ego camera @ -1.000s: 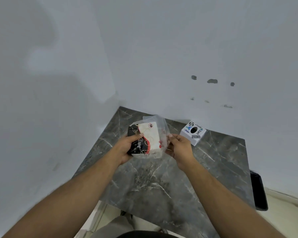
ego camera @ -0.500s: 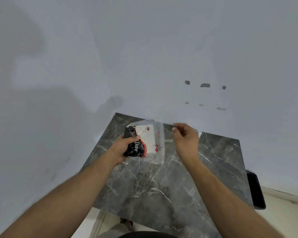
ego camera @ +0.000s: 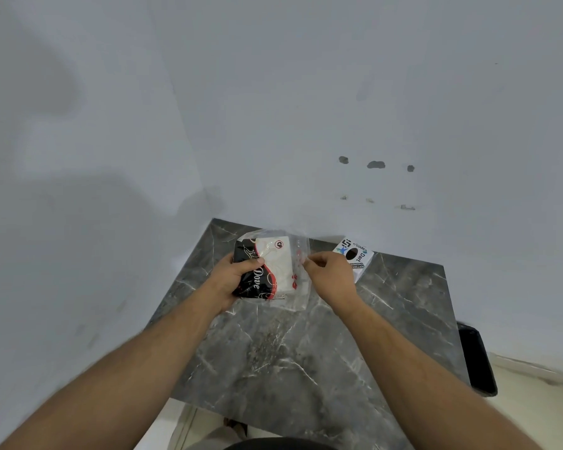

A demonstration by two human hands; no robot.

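Head view: looking down at two bare arms reaching over a grey stone worktop (ego camera: 306, 352) that is sitting in a corner of white walls.
Left hand (ego camera: 231, 280): gripping the black, red and white packet (ego camera: 273, 271), with the thumb lying across its front and the fingers curling round its left side.
Right hand (ego camera: 330, 280): pinching the right edge of the clear bag (ego camera: 301, 293) between thumb and fingertip, with the other fingers curling in.
Packet: sitting inside the clear bag, between the two hands, over the far part of the worktop. I cannot tell if it is touching the worktop.
Clear bag: wrapping round the packet, with its loose edge sticking out on the right and at the bottom.
White box (ego camera: 355, 254): lying on the worktop by the wall, just behind the right hand.
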